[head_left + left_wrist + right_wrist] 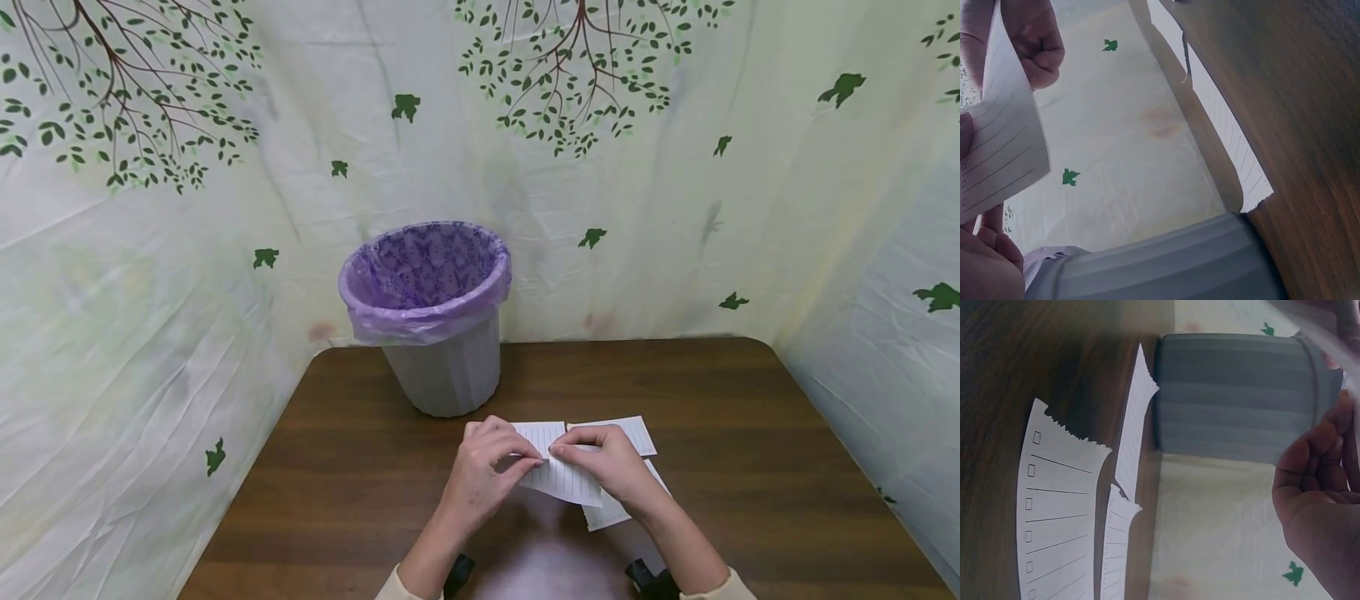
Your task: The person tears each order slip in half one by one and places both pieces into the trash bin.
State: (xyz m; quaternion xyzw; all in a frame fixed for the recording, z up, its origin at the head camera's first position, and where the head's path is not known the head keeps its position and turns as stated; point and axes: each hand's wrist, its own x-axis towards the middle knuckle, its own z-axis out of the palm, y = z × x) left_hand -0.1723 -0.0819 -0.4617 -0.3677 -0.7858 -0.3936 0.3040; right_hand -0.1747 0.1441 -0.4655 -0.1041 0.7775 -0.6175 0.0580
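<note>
A lined piece of paper (572, 485) is held up between both hands over the table. My left hand (486, 468) pinches its left side with thumb and fingertips. Close beside it, my right hand (611, 463) pinches the same sheet. In the left wrist view the held paper (1013, 144) bends, with printed lines and small boxes along one edge. On the table below and behind lie torn lined pieces: one piece (1057, 506) with a ragged end, a second piece (1134, 425) near the bin, and a third piece (1116, 550) overlapping or touching it.
A grey bin (450, 371) with a purple liner (423, 321) stands at the back left of the brown wooden table (712, 433). A pale curtain (637, 283) printed with leaves and branches hangs behind and at both sides.
</note>
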